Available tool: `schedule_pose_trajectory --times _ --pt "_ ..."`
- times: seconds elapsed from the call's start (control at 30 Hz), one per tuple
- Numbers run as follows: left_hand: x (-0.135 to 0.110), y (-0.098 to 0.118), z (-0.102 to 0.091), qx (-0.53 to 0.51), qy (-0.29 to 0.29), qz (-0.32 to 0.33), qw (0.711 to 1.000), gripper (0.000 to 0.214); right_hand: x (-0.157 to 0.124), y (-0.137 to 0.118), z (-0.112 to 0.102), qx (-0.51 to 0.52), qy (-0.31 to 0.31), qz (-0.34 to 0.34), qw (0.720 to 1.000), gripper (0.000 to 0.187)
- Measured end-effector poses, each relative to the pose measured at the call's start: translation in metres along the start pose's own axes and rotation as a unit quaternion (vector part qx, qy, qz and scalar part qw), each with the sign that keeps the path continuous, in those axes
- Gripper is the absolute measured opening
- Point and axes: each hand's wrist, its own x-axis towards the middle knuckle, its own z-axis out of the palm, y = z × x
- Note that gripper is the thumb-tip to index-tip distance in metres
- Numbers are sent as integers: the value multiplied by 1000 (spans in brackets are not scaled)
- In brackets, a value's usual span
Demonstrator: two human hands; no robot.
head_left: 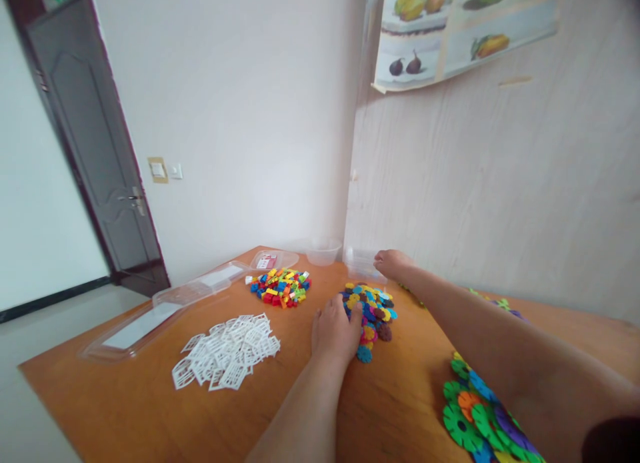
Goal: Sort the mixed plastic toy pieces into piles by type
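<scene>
My left hand [336, 326] rests palm down on the table, its fingers reaching forward and its thumb apart. It touches the left edge of a pile of small colourful notched discs [373, 313] and partly covers it. Farther back, my right hand [394, 264] is closed at the right side of a clear plastic container [359, 263] standing by the wall. Its fingertips are partly hidden, but they appear to grip the container's edge. Under my right forearm, larger flower-shaped discs [463, 426] lie in a heap, partly covered by the arm.
White lattice-like plastic pieces [230, 353] lie in a heap at left. Behind them is a pile of building bricks [280, 288]. A clear bowl [323, 251] and a clear lid with a red label [267, 260] sit near the wall. Transparent trays [143, 326] line the table's left edge.
</scene>
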Motion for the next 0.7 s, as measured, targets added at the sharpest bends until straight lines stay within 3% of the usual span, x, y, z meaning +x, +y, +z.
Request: schedule_pose_trajectory --times 0.23,0.47,0.7 --pt "1 0 2 -9 4 -2 1000 57 -5 -4 -1 14 32 9 999 37" --pt "1 -2 4 -6 7 -1 1000 57 -12 -1 -9 47 133 21 990 44" --pt "1 0 1 2 0 -6 1000 56 -24 6 -11 94 216 -24 972 36"
